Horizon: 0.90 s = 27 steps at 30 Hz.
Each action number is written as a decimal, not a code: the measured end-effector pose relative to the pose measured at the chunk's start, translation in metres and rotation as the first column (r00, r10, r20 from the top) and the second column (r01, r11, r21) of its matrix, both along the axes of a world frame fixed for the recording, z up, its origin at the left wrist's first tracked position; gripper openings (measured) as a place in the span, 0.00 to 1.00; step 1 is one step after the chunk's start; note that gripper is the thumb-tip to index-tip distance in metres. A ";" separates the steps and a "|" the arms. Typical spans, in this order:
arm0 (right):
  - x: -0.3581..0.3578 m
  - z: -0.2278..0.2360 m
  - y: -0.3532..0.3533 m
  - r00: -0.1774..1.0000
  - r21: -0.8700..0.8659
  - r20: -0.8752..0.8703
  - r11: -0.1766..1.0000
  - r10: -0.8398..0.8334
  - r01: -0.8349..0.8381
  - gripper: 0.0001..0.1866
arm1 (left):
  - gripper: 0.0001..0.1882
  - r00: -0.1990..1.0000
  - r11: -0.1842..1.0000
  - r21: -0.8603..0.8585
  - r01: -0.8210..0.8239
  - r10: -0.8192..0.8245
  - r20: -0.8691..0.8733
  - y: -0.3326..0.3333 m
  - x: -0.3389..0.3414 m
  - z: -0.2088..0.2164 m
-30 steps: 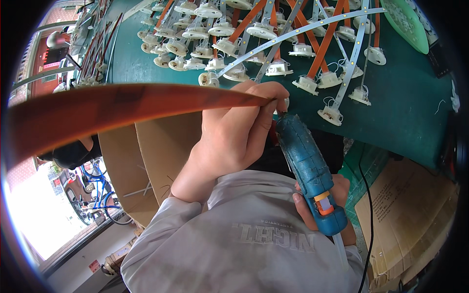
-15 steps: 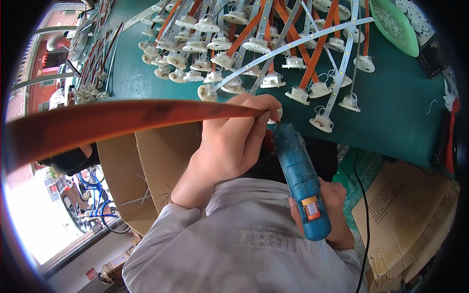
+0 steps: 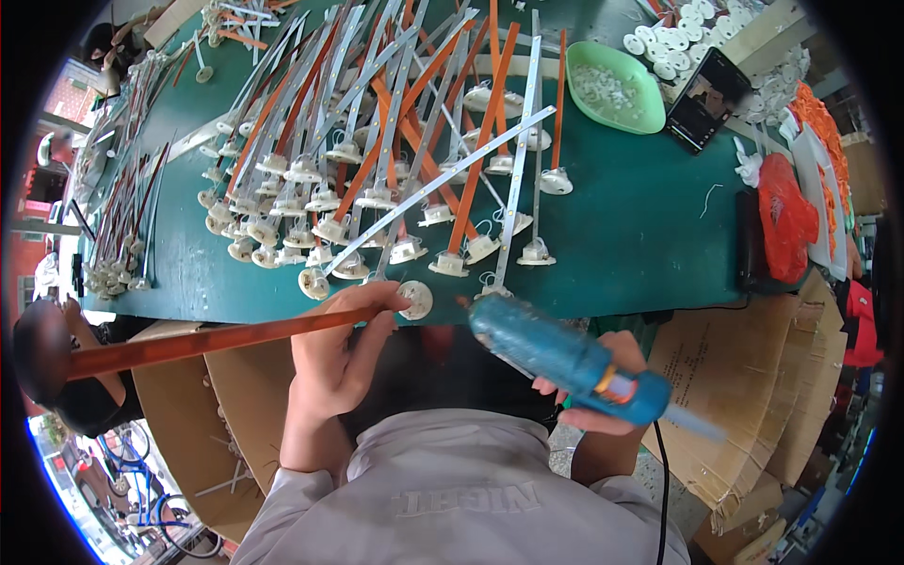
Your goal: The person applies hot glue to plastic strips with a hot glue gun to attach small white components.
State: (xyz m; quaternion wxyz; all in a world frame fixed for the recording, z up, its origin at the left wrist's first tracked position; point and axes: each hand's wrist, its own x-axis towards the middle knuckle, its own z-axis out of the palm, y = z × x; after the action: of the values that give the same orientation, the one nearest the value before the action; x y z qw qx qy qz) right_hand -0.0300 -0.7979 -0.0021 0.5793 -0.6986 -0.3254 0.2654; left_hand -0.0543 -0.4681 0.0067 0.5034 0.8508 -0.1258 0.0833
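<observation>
My left hand (image 3: 325, 367) pinches an orange LED strip (image 3: 226, 343), which stretches out to the left, close to its end. At that end, by my fingertips, is a round white plastic base (image 3: 415, 299). In my right hand (image 3: 612, 381) is a blue hot glue gun (image 3: 541, 344), its fingers wrapped round the handle. The gun's nozzle points up and left, a short gap away from the white base. A pale glue stick (image 3: 695, 424) sticks out of its rear. Just beyond both hands, several strips with white bases (image 3: 407, 250) lie on the green table (image 3: 621, 254).
A green bowl (image 3: 650, 118) of small white parts sits at the back right, beside a phone (image 3: 708, 99) and white discs (image 3: 687, 33). A red plastic bag (image 3: 786, 221) lies farther right. Cardboard boxes (image 3: 179, 405) stand left; cardboard (image 3: 725, 377) and a black cord (image 3: 665, 480) are right.
The glue gun has swung away to the right, from touching or nearly touching the strip's end to a gap from it. My left hand has moved left with the strip. The view has shifted.
</observation>
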 end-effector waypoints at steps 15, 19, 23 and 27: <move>0.069 -0.055 -0.026 0.618 0.509 -0.686 0.353 -0.385 0.785 0.15 | 0.19 0.988 0.999 -0.003 -0.053 0.053 0.148 0.046 0.024 0.061; 0.063 -0.048 -0.027 0.626 0.505 -0.659 0.371 -0.418 0.779 0.16 | 0.25 0.986 0.997 0.075 -0.023 0.010 0.167 0.033 0.086 0.086; 0.066 -0.050 -0.023 0.619 0.458 -0.641 0.421 -0.454 0.783 0.16 | 0.29 1.000 0.990 0.144 -0.003 0.000 0.024 0.032 0.144 0.092; 0.066 -0.048 -0.021 0.603 0.440 -0.648 0.418 -0.465 0.795 0.16 | 0.27 0.999 0.881 0.474 0.019 -0.032 0.019 0.035 0.190 0.089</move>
State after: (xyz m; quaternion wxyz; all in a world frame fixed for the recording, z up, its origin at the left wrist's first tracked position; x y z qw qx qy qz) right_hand 0.0355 -0.8192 -0.0506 0.9073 -0.4184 0.0337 0.0226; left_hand 0.1357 -0.4335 0.0962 0.2800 0.9450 -0.1602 0.0544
